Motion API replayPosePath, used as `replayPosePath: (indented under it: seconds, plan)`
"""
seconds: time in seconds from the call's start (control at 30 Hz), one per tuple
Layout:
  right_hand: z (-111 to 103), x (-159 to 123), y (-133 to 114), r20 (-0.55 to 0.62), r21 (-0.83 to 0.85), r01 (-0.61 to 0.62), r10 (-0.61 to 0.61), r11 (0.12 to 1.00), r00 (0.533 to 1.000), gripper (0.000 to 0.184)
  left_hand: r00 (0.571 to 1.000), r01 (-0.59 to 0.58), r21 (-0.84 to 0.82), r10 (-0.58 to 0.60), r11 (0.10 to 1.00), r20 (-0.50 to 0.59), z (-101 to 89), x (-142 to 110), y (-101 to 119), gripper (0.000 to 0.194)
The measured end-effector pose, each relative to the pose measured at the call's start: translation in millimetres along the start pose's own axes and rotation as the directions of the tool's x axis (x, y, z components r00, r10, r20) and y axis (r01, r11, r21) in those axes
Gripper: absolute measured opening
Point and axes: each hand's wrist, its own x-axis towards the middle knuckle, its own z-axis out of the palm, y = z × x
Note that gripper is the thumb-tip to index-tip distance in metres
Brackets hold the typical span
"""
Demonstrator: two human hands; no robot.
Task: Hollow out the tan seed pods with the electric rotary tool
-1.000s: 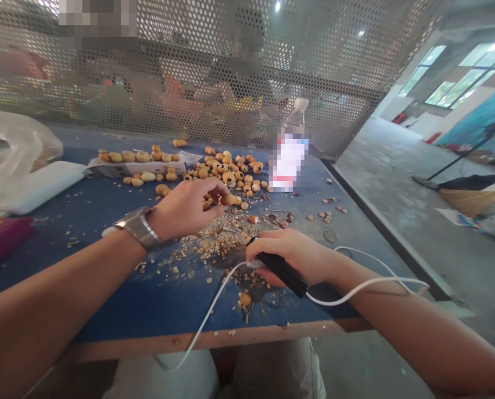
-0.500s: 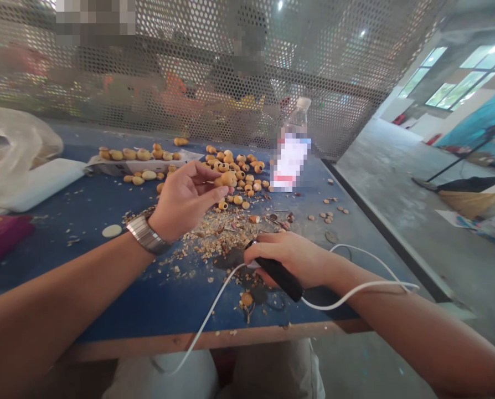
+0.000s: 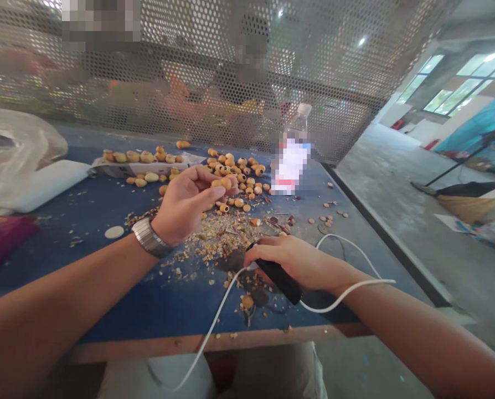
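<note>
My left hand (image 3: 185,205), with a metal watch on the wrist, pinches a small tan gourd (image 3: 223,184) between thumb and fingers. It holds the gourd above the table, in front of a pile of similar gourds (image 3: 247,177), several with dark holes cut in them. My right hand (image 3: 299,260) is wrapped round a slim black handheld tool (image 3: 279,280), resting low over the table. A white cord (image 3: 208,335) runs by the tool and hangs over the front edge. Chips and seeds (image 3: 214,244) lie scattered between both hands.
Gourds stand in a row on a flat box (image 3: 131,168) at the back left. A clear bottle (image 3: 299,122) stands behind a blurred lit phone screen (image 3: 291,166). Plastic bag (image 3: 27,133) and purple package (image 3: 6,235) are left. Perforated metal screen (image 3: 214,66) closes the back.
My left hand has picked up a gourd from the front of the pile and drawn it up and slightly back. My right hand keeps holding the black tool in nearly the same place.
</note>
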Motion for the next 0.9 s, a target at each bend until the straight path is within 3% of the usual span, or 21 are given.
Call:
replayPosePath:
  seconds: [0.13, 0.4, 0.6, 0.73, 0.9]
  plan:
    - [0, 0, 0, 0.018, -0.03, -0.031, 0.031, 0.999, 0.999, 0.025, 1.0, -0.026, 0.009, 0.026, 1.0, 0.007, -0.9, 2, 2, 0.019]
    - [9, 3, 9, -0.064, -0.036, -0.088, 0.086, 0.995, 0.994, 0.024, 0.995, -0.073, 0.335, 0.045, 0.939, 0.091, -2.2, 1, -6, 0.027]
    - [9, 5, 8, -0.182, -0.034, -0.01, 0.004, 0.999, 0.983, 0.024, 0.986, -0.155, 0.509, 0.103, 0.846, 0.129, -1.4, -3, -9, 0.026]
    - [8, 2, 10, -0.371, 0.147, 0.069, -0.01, 0.987, 0.929, 0.03, 0.991, -0.133, 0.476, 0.105, 0.869, 0.085, -2.4, -2, -14, 0.039]
    - [3, -4, 18, -0.578, 0.336, 0.103, 0.119, 0.936, 0.807, 0.044, 0.989, -0.131, 0.521, 0.079, 0.843, 0.121, -3.4, -5, -15, 0.032]
